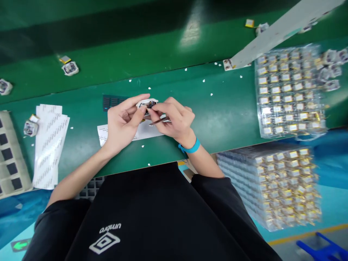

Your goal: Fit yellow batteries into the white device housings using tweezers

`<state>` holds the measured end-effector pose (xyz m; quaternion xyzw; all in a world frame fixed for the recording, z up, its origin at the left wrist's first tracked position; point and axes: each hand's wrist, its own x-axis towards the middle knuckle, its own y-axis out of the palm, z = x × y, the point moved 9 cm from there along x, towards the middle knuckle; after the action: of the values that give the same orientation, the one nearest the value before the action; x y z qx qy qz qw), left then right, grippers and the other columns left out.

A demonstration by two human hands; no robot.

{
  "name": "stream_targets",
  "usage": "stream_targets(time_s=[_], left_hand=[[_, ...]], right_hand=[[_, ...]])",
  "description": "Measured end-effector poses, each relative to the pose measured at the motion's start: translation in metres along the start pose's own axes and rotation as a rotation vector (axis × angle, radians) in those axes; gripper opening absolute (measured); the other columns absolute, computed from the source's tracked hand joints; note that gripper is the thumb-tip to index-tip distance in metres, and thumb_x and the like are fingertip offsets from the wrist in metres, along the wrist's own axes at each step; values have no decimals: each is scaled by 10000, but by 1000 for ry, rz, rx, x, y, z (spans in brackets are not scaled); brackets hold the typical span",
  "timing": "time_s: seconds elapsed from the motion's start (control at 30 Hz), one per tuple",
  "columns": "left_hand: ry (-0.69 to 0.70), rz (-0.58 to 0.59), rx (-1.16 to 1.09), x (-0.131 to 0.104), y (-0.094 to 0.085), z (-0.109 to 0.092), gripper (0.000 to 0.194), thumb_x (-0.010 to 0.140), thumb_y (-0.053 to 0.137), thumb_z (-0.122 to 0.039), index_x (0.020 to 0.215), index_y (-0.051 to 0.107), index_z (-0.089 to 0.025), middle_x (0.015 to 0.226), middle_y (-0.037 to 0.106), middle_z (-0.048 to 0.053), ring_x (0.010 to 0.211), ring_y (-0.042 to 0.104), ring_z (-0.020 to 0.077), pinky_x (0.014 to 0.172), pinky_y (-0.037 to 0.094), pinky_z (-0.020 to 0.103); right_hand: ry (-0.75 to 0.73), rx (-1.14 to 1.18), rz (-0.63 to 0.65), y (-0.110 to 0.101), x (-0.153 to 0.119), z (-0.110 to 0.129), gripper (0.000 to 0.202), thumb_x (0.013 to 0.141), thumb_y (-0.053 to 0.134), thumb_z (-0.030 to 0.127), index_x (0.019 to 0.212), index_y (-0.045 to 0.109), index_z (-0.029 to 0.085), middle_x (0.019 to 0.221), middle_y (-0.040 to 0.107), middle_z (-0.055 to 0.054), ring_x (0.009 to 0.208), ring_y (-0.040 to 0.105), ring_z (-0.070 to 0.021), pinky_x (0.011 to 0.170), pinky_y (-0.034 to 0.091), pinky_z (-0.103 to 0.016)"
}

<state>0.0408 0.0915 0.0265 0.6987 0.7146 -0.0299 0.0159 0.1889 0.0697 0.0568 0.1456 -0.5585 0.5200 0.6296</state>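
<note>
My left hand [122,123] grips a small open white device housing [140,104] with electronic parts showing inside. Against its right side, the thumb and forefinger of my right hand [174,117] pinch at the inside; what lies between those fingertips is too small to make out. Tucked in the same hand is a thin dark metal tool, apparently tweezers [159,121], pointing left. Under both hands lies a white printed label sheet [146,133], partly covered. Behind my left fingers a dark slotted pad [110,102] rests on the green bench [214,119].
A clear tray of yellow-edged battery cells [288,87] stands at the right, with stacked trays [288,185] below. White housings [331,69] lie beyond it. A slanted white post [272,34] rises behind. Label strips [50,145] and a compartment tray [13,156] occupy the left.
</note>
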Motion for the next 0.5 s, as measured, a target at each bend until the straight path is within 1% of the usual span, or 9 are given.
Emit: stream_targets(time_s=[0.1,0.2,0.27,0.37,0.47,0.5], left_hand=[[-17,-32,9,-12,-14,5,222,865,842,-392,1061,820,-289,839,801,25,751,780,229,715,673,356],[4,-44,16,-20,-22,5,233,871,834,-379,1079,822,-276,841,800,31,737,783,223,713,678,344],[20,-56,20,-23,-25,4,219,873,829,-350,1074,823,-262,886,807,41,751,788,217,713,679,328],[25,-92,36,-25,-27,4,191,878,811,-309,1057,821,-243,933,815,49,791,796,215,684,673,296],[-12,-108,44,-24,-28,9,189,866,802,-286,1046,816,-230,910,810,46,791,797,218,658,669,284],[-27,-106,42,-22,-28,11,180,861,805,-281,1034,813,-231,891,804,42,769,794,215,647,667,284]], right_hand=[[-7,29,20,5,0,8,135,981,690,223,1112,668,201,878,787,29,649,671,-85,478,431,-236],[-27,7,74,12,-3,14,125,1000,673,229,1114,702,188,892,795,18,703,715,-92,514,487,-219],[-52,-13,94,14,-6,16,114,1005,669,213,1099,722,179,887,797,14,723,731,-91,537,509,-209],[-91,-20,121,18,-12,17,145,1002,667,179,1130,736,181,952,812,10,775,753,-87,556,518,-200],[-93,-9,155,21,-17,15,187,1011,638,152,1157,741,209,986,815,20,796,758,-80,560,505,-204],[-79,0,179,23,-18,13,173,1018,637,170,1149,741,212,978,814,24,791,757,-77,556,494,-204]])
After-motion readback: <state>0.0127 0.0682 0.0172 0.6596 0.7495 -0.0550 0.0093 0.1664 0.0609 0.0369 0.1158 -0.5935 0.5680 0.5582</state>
